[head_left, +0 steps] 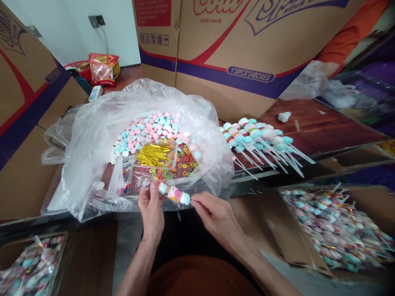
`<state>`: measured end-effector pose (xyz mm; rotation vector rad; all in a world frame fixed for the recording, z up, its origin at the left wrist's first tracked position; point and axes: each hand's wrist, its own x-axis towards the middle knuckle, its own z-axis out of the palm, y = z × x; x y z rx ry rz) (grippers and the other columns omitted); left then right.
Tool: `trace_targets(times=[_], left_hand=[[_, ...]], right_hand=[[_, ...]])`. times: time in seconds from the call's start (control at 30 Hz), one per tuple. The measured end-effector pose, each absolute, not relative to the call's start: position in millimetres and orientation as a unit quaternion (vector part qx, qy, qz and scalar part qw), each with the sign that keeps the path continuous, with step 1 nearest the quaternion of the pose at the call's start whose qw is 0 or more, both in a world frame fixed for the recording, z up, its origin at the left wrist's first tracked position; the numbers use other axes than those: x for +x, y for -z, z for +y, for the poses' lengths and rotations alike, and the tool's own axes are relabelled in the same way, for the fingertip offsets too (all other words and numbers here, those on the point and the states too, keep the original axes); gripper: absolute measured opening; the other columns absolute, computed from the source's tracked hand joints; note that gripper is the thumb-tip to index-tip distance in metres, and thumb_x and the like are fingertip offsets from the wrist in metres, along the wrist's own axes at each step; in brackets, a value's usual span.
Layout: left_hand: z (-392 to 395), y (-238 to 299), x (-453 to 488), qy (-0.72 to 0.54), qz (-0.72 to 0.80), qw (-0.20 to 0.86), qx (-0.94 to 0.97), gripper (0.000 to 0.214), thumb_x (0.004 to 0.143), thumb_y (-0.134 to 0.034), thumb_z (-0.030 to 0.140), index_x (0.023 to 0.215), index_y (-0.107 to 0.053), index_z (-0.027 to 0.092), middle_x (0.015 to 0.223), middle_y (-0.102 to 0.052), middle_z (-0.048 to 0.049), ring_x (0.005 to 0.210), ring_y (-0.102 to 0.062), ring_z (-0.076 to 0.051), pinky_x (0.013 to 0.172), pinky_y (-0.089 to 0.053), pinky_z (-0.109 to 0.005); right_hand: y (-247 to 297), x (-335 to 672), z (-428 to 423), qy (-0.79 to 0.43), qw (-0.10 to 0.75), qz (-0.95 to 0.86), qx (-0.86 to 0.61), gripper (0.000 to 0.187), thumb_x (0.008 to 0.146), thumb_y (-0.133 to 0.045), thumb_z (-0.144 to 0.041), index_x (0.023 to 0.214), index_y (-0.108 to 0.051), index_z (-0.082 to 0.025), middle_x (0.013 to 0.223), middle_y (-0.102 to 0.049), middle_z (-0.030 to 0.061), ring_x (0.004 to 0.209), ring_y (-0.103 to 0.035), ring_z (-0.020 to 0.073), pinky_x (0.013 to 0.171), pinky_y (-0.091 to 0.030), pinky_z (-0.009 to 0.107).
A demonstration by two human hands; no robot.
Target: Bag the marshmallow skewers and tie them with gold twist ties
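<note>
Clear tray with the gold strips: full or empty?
Partly filled: gold strips heap over most of the clear tray, with bare plastic at its right side.

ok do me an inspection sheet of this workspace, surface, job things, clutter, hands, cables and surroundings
Surface: reddish-brown table, partly under clear plastic
Job things: candy stick, loose candies, colourful rings, gold ties, pile of sticks
Clutter: white scrap, red packet
Hands: left hand and right hand pinch opposite ends of the candy stick
Cables: one cable hanging from a wall plug
Surroundings: printed carton, another person's orange sleeve
</note>
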<state>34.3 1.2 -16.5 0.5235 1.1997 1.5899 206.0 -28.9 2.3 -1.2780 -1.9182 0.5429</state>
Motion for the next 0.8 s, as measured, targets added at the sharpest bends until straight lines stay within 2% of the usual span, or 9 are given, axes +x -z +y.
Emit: trace_targets(times=[0.2,0.33,0.43,0.57,0.63,0.8], left_hand=[[-8.7,16.1,43.1,-0.617,0.479,0.589,0.209,0.034,0.08,-0.079,0.046,0.095,-0.064,0.019,0.093,-0.074,-0.0058,0.08,-0.073,-0.019,0.071,-0.056,-0.029],[-12.4,16.0,48.2,-0.609,0.473,0.603,0.205,0.033,0.082,-0.076,0.046,0.098,-0.067,0.018,0.093,-0.074,-0.0064,0.085,-0.073,-0.02,0.076,-0.057,-0.031],[-7.7,13.7,40.4,-0.624,0.458,0.601,0.199,0.032,0.081,-0.078,0.044,0.096,-0.068,0.018,0.095,-0.075,-0.0063,0.085,-0.073,-0.02,0.078,-0.057,-0.032],[-4.7,14.0,28.7,-0.626,0.449,0.603,0.206,0.035,0.079,-0.08,0.047,0.094,-0.07,0.018,0.092,-0.075,-0.0063,0.081,-0.073,-0.019,0.08,-0.057,-0.033],[-7.5,15.9,27.8,-0.61,0.449,0.621,0.203,0.035,0.078,-0.08,0.047,0.096,-0.07,0.018,0.091,-0.075,-0.0065,0.08,-0.073,-0.019,0.081,-0.057,-0.035],[-14.6,16.7,28.6,-0.598,0.462,0.628,0.187,0.031,0.08,-0.079,0.045,0.093,-0.072,0.017,0.088,-0.076,-0.0068,0.076,-0.073,-0.02,0.078,-0.057,-0.035]], right_hand=[[8.7,177.1,-23.5,-0.25,0.417,-0.705,-0.516,0.021,0.095,-0.052,-0.013,0.079,-0.063,-0.019,0.071,-0.065,0.0014,0.062,-0.06,0.0138,0.061,-0.043,0.023],[12.7,160.2,-21.2,-0.27,0.438,-0.672,-0.533,0.019,0.095,-0.048,-0.014,0.082,-0.062,-0.018,0.078,-0.068,0.0043,0.07,-0.063,0.0157,0.066,-0.045,0.024],[12.2,166.8,-25.8,-0.318,0.404,-0.666,-0.54,0.022,0.097,-0.047,-0.02,0.081,-0.062,-0.018,0.077,-0.065,0.0029,0.069,-0.06,0.0152,0.066,-0.043,0.025],[15.3,179.9,-33.0,-0.471,0.333,-0.622,-0.53,0.028,0.097,-0.05,-0.029,0.072,-0.059,-0.02,0.062,-0.055,-0.0027,0.059,-0.051,0.0126,0.058,-0.038,0.023],[18.1,177.0,-33.8,-0.509,0.331,-0.595,-0.527,0.03,0.096,-0.05,-0.032,0.069,-0.056,-0.02,0.06,-0.052,-0.0035,0.058,-0.049,0.0122,0.057,-0.037,0.023],[19.2,151.6,-30.9,-0.511,0.372,-0.579,-0.515,0.032,0.095,-0.047,-0.033,0.065,-0.049,-0.021,0.059,-0.049,-0.0037,0.056,-0.046,0.0118,0.056,-0.036,0.023]])
